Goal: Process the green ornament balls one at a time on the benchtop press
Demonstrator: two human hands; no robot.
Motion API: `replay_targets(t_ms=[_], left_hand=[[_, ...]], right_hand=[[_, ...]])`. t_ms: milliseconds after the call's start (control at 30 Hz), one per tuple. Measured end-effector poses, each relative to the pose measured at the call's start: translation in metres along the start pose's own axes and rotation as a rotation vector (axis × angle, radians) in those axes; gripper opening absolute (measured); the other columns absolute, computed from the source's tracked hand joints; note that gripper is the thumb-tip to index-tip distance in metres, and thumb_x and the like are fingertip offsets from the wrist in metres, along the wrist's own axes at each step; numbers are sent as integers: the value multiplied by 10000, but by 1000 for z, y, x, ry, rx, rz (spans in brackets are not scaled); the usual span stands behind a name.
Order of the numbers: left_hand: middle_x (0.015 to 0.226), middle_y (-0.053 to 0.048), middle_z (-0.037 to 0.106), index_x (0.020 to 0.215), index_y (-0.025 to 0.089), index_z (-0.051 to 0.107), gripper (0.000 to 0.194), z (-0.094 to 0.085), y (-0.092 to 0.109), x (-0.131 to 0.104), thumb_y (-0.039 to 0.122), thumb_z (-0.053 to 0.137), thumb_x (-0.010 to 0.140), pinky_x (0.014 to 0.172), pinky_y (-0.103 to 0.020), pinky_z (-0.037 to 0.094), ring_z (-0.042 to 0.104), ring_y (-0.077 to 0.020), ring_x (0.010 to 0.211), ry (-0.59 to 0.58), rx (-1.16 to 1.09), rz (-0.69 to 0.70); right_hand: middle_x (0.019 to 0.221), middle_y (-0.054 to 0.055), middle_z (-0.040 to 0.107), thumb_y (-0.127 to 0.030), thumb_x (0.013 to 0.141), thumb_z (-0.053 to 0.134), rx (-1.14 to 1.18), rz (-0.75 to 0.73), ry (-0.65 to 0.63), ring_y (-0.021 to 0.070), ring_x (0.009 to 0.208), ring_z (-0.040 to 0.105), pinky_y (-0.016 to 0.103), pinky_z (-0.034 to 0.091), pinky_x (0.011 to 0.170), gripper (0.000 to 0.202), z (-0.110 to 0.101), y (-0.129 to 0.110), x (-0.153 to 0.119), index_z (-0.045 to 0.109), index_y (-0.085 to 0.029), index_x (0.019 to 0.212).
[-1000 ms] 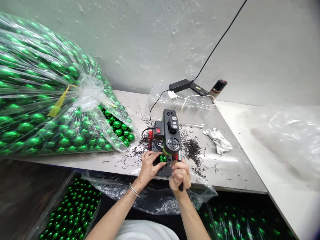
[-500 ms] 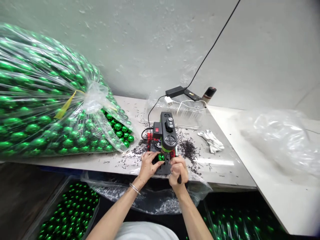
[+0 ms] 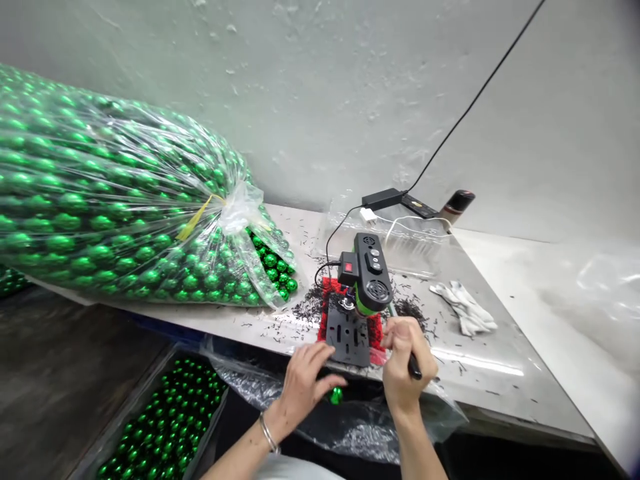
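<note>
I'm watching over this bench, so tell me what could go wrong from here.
The shiny green ball below the open left hand appears unheld and might miss the crinkled clear plastic sheet. Round green balls at the gap in the large clear plastic bag could roll out onto the grey table. Short black scraps around the black-and-green machine might cling to balls.

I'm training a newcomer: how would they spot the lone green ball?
At the near edge of the table, find the left hand. The ball shows just below its thumb. Unlike the crowded balls farther left, it appears alone.
</note>
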State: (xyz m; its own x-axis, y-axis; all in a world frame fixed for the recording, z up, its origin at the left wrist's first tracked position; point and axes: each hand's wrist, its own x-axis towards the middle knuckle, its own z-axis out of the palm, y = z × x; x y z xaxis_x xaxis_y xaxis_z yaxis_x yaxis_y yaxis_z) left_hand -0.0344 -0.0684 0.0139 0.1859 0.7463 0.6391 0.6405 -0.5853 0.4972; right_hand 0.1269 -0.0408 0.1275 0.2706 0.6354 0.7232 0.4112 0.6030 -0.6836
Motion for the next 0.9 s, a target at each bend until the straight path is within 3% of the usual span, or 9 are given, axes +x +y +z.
replay_targets(t_ms=[133,233,300,367,500,700,800,900], left_hand=[[1143,-158,692,1170,168,652,249,-15,-53,61,214,484,993,920,-441,497,624,-293,1081,83,204,-204],[1129,-168,682,1114,166,668,275,-25,-91,102,85,503,909,913,-453,475,624,-309,1046,-121,329,-316],[1069,-150,691,1076,165,675,296,-27,-106,116,42,561,833,910,-433,473,648,-298,994,-231,328,-334],[1026,-136,696,1050,161,682,299,-26,-113,123,37,602,791,890,-407,485,668,-284,946,-268,302,-340],[1122,-131,679,1156,161,659,314,-30,-112,122,189,629,845,854,-367,519,668,-233,901,-228,165,-376],[1038,-93,719,1232,160,656,510,-46,-81,99,447,709,814,832,-357,567,700,-199,858,-4,-741,-754],[1039,-102,739,1159,161,694,537,-34,-62,82,480,787,738,822,-352,579,719,-202,850,22,-1042,-927],[1037,-108,753,1083,160,724,513,-11,-47,70,505,806,712,800,-333,575,717,-204,860,-39,-1086,-994]], right_hand=[[665,-9,512,-140,967,456,1,-41,21,134,663,520,293,382,617,320,1,3,-3,467,-206,654],[663,-6,515,-135,962,458,-8,-63,23,141,654,525,302,382,612,318,1,4,-3,470,-209,653],[656,-9,507,-134,961,456,-13,-72,25,140,644,521,301,381,604,318,1,5,-3,468,-210,653],[653,-13,498,-127,961,451,-19,-75,25,132,630,508,293,374,588,315,1,5,-3,467,-208,657],[655,-18,495,-101,954,447,-28,-92,9,121,620,502,282,370,571,309,1,6,-2,461,-206,663],[646,-19,498,-94,949,448,-32,-115,29,125,628,515,288,381,583,317,1,7,-1,463,-208,654],[646,-19,493,-104,954,443,-38,-88,29,125,622,507,291,375,578,323,2,6,-1,462,-210,650],[651,-19,496,-106,957,439,-43,-83,24,126,631,513,291,379,586,324,1,4,0,463,-211,652]])
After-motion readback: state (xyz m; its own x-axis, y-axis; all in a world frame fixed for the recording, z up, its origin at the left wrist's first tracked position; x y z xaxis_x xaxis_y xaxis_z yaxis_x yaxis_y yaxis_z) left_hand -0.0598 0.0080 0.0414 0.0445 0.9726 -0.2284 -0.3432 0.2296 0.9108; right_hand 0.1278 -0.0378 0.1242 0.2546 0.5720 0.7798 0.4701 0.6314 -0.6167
